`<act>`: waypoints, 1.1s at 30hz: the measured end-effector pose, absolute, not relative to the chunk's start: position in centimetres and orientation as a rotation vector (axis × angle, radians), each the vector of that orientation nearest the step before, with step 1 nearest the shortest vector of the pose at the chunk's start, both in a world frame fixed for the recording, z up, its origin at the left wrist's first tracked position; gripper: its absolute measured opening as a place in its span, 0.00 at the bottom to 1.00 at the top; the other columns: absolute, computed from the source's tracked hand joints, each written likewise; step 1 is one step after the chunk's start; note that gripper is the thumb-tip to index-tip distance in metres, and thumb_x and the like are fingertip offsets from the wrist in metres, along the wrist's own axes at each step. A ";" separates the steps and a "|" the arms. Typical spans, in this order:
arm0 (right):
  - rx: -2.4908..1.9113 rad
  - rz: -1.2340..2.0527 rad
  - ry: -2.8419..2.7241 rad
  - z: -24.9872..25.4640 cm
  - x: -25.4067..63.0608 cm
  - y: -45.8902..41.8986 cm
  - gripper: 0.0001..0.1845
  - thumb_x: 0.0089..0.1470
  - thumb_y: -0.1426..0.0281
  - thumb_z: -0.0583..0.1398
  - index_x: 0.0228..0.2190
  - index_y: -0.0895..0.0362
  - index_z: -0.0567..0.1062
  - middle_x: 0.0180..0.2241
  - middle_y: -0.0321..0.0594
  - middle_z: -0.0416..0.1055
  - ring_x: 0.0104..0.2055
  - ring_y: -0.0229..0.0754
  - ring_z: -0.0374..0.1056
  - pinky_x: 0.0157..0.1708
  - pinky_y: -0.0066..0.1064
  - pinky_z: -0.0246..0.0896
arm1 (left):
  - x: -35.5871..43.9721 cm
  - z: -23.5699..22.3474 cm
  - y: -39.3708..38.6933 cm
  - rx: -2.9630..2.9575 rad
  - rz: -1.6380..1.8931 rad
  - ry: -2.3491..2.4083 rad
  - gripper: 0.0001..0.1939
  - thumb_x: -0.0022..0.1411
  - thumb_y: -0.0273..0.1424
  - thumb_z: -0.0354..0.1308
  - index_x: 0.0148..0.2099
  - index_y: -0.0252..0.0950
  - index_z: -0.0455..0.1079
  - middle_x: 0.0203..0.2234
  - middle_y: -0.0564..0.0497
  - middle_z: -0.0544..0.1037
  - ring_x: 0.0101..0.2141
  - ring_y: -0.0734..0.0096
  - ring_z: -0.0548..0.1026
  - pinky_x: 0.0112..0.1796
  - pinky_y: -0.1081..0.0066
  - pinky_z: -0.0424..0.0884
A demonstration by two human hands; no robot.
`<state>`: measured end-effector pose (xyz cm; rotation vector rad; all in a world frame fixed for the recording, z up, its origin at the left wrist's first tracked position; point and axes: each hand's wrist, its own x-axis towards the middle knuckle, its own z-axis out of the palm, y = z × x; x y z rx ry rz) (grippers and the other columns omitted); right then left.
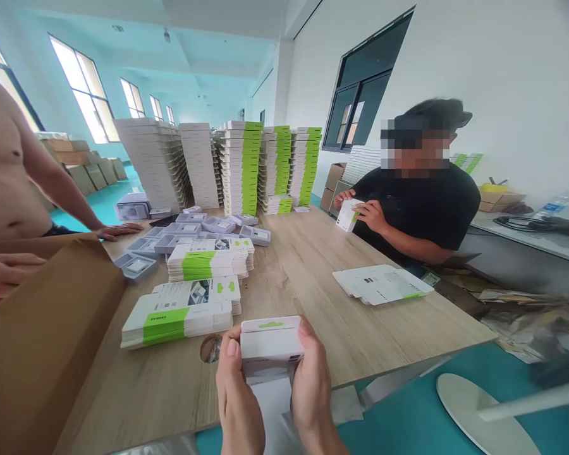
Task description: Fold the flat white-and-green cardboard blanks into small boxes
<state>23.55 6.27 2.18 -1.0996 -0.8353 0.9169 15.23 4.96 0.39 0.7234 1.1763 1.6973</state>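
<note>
Both my hands hold a small white carton [271, 344] with a green tab on top, just over the near edge of the wooden table [313, 278]. My left hand [237, 398] grips its left side, thumb up against the box. My right hand [313, 385] wraps the right side, fingers curled over the top corner. The carton's lower flap hangs open between my wrists. Stacks of flat white-and-green cartons [180, 313] lie just beyond my left hand.
A person in a black shirt [422, 202] sits across at the right holding a white box [348, 215], with flat cartons [382, 284] before them. A shirtless person [9, 177] leans at the left. A brown cardboard box [38, 341], grey trays [189, 230] and tall carton stacks [239, 167] fill the table.
</note>
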 end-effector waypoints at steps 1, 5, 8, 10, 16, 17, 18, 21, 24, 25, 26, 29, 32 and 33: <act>-1.084 0.977 -0.852 2.1 23.6 6.2 0.18 0.63 0.54 0.52 0.28 0.51 0.69 0.27 0.38 0.71 0.29 0.46 0.68 0.28 0.32 0.65 | 15.4 0.2 5.0 0.706 1.706 1.164 0.28 0.64 0.59 0.54 0.45 0.38 0.75 0.36 0.47 0.81 0.38 0.56 0.78 0.36 0.65 0.75; -1.189 0.994 -0.867 2.1 23.9 6.3 0.14 0.57 0.55 0.56 0.27 0.50 0.68 0.27 0.38 0.72 0.30 0.47 0.68 0.29 0.33 0.67 | 15.8 0.7 4.7 0.746 1.687 1.247 0.24 0.66 0.56 0.55 0.46 0.39 0.73 0.35 0.49 0.82 0.36 0.59 0.78 0.36 0.67 0.74; -1.265 0.904 -0.949 2.5 24.4 6.8 0.13 0.56 0.57 0.56 0.24 0.49 0.67 0.26 0.39 0.73 0.30 0.47 0.69 0.29 0.33 0.68 | 15.8 1.4 4.8 0.885 1.689 1.281 0.18 0.70 0.50 0.55 0.47 0.41 0.72 0.38 0.49 0.83 0.38 0.60 0.79 0.40 0.68 0.74; -1.282 0.889 -0.961 2.7 24.8 7.1 0.16 0.58 0.54 0.55 0.27 0.50 0.72 0.30 0.42 0.77 0.35 0.50 0.73 0.32 0.34 0.70 | 15.4 1.6 5.1 0.984 1.650 1.277 0.18 0.69 0.50 0.57 0.46 0.41 0.72 0.39 0.49 0.84 0.40 0.60 0.80 0.41 0.68 0.75; -1.015 1.044 -0.998 2.1 25.0 6.2 0.34 0.68 0.43 0.49 0.60 0.53 0.71 0.52 0.50 0.79 0.48 0.51 0.78 0.38 0.36 0.75 | 13.6 1.3 6.0 1.011 1.514 1.336 0.25 0.69 0.55 0.55 0.49 0.40 0.74 0.47 0.45 0.84 0.50 0.56 0.80 0.50 0.66 0.75; -0.986 0.990 -1.017 1.9 24.9 5.9 0.34 0.68 0.44 0.52 0.65 0.50 0.66 0.56 0.49 0.77 0.50 0.50 0.78 0.40 0.35 0.75 | 13.4 1.3 5.9 0.969 1.520 1.369 0.25 0.68 0.55 0.56 0.51 0.41 0.74 0.50 0.45 0.83 0.54 0.54 0.78 0.53 0.66 0.73; -0.975 0.910 -1.049 1.7 24.8 5.5 0.33 0.68 0.46 0.56 0.66 0.48 0.63 0.58 0.48 0.75 0.50 0.48 0.78 0.41 0.34 0.75 | 13.3 1.4 5.8 0.917 1.533 1.411 0.25 0.66 0.55 0.58 0.52 0.41 0.75 0.54 0.45 0.81 0.58 0.53 0.75 0.55 0.66 0.72; -1.001 0.670 -1.232 1.2 25.1 4.9 0.24 0.67 0.51 0.60 0.58 0.49 0.72 0.50 0.45 0.78 0.46 0.45 0.77 0.42 0.33 0.74 | 12.8 2.1 5.4 0.799 1.507 1.451 0.26 0.62 0.55 0.63 0.53 0.43 0.75 0.58 0.47 0.79 0.62 0.52 0.72 0.53 0.67 0.72; -1.040 0.568 -1.363 1.0 26.1 4.9 0.17 0.68 0.53 0.60 0.50 0.51 0.77 0.40 0.41 0.80 0.37 0.42 0.76 0.39 0.31 0.73 | 11.6 3.4 5.6 0.860 1.426 1.243 0.23 0.61 0.54 0.66 0.47 0.42 0.76 0.42 0.50 0.83 0.44 0.60 0.79 0.41 0.71 0.74; -1.038 0.573 -1.395 1.0 26.5 4.9 0.17 0.68 0.53 0.61 0.49 0.51 0.77 0.39 0.41 0.80 0.35 0.42 0.76 0.36 0.31 0.73 | 11.0 3.9 5.8 0.905 1.398 1.186 0.24 0.59 0.55 0.68 0.43 0.40 0.76 0.36 0.51 0.83 0.37 0.64 0.78 0.37 0.73 0.73; -1.035 0.584 -1.414 1.0 26.8 5.0 0.18 0.67 0.53 0.61 0.49 0.51 0.77 0.39 0.41 0.80 0.34 0.42 0.76 0.34 0.31 0.73 | 10.4 4.4 6.0 0.952 1.365 1.168 0.25 0.55 0.55 0.71 0.39 0.38 0.76 0.31 0.53 0.81 0.32 0.68 0.75 0.33 0.74 0.71; -1.059 0.639 -1.383 1.1 27.1 4.9 0.21 0.66 0.50 0.61 0.48 0.52 0.78 0.38 0.43 0.81 0.33 0.44 0.76 0.32 0.31 0.72 | 8.7 5.4 6.8 1.119 1.290 1.244 0.30 0.51 0.60 0.71 0.26 0.36 0.72 0.21 0.55 0.72 0.25 0.74 0.67 0.27 0.76 0.64; -1.102 0.723 -1.287 1.4 26.7 4.7 0.23 0.65 0.46 0.60 0.47 0.52 0.78 0.40 0.45 0.81 0.35 0.45 0.76 0.32 0.31 0.71 | 7.9 5.7 7.1 1.213 1.350 1.312 0.33 0.55 0.63 0.65 0.23 0.36 0.70 0.20 0.53 0.71 0.25 0.72 0.68 0.28 0.74 0.66; -1.108 0.760 -1.261 1.5 26.5 4.6 0.24 0.65 0.46 0.60 0.47 0.52 0.77 0.40 0.45 0.81 0.35 0.45 0.76 0.32 0.31 0.71 | 7.8 5.7 7.1 1.206 1.359 1.319 0.34 0.55 0.64 0.64 0.24 0.36 0.72 0.21 0.52 0.73 0.26 0.70 0.69 0.29 0.73 0.67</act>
